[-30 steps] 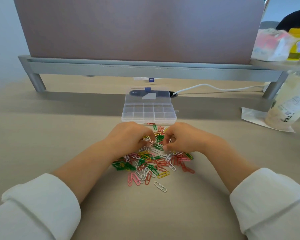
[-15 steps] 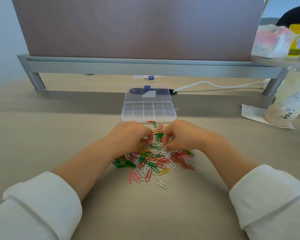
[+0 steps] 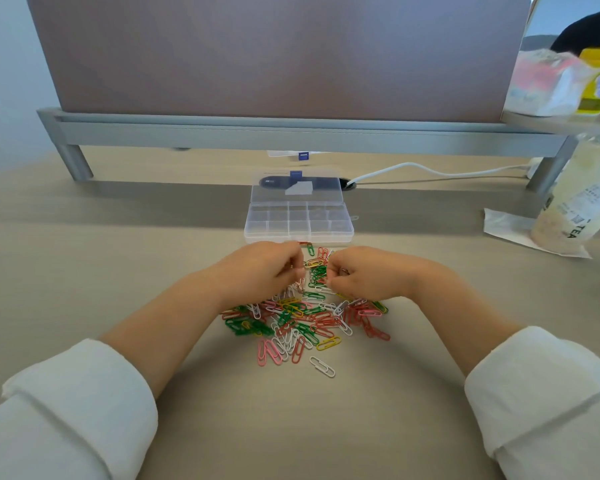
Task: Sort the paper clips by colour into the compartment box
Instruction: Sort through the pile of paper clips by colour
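The clips (image 3: 302, 320) are heaped at the middle of the surface (image 3: 84, 271), just beside the open box (image 3: 298, 233) on its near side. The left grip (image 3: 264, 275) and right grip (image 3: 364, 275) are curled over the heap's far part; whether clips are pinched cannot be told.

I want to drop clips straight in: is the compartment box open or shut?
Open. The compartment box has its clear lid swung back behind it, dividers exposed.
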A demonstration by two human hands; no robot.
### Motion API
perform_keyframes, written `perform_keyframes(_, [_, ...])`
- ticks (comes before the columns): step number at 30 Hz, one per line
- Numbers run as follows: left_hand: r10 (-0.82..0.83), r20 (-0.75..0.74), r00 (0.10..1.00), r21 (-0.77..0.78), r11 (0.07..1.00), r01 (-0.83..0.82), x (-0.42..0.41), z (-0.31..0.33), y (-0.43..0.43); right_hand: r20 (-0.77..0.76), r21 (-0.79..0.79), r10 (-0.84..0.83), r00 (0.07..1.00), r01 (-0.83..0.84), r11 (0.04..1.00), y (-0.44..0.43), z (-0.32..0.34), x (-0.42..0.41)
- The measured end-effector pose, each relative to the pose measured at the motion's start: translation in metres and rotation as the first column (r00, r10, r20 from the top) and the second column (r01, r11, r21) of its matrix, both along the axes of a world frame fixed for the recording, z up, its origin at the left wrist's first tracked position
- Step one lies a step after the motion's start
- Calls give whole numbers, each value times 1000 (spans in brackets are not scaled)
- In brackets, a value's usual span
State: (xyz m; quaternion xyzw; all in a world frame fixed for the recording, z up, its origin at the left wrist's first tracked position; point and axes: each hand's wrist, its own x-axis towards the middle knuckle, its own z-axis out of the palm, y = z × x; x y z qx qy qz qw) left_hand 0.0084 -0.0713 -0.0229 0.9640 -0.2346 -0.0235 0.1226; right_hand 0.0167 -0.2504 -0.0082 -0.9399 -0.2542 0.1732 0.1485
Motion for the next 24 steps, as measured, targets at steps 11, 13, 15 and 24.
perform_keyframes(11, [96, -213, 972, -214, 966, -142, 1, 5, 7, -35, 185, -60, 998, 66, 980, 4, -6, 4])
perform_keyframes(13, [122, -182, 976, -188, 970, -157, 1, 5, 9, -51, 246, -95, 994, 105, 963, 6, -9, 5])
perform_keyframes(15, [137, -131, 982, -182, 970, -160, 2, 5, 10, -8, 280, -106, 994, 104, 954, 8, -11, 5])
perform_keyframes(24, [189, -80, 979, -184, 962, -201, 6, 6, 12, 132, 295, -76, 988, 34, 955, 17, -17, 13])
